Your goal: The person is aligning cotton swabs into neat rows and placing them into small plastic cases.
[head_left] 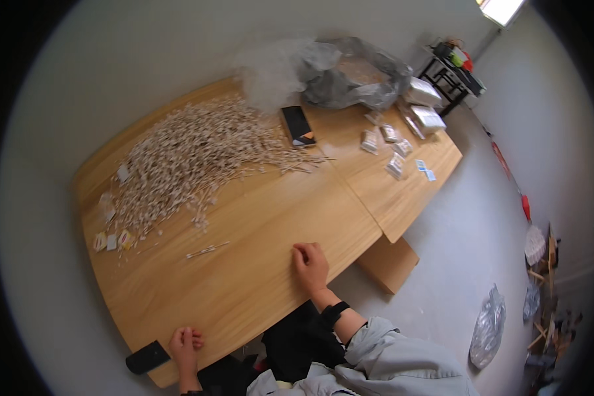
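Note:
My left hand rests at the table's near left edge, beside a dark case; its fingers are loosely bent, slightly apart, and hold nothing I can see. My right hand lies on the wooden table near its front edge, fingers curled in, with nothing visible in them. Between the hands and the far side lie a few loose cotton swabs. Beyond them spreads a large heap of cotton swabs, with a black phone-like flat box at its right.
Clear and grey plastic bags sit at the back. Several small packs and white wrapped bundles lie at the table's right. Small packets lie at the left. Beneath the right edge stands a cardboard box; a plastic bag lies on the floor.

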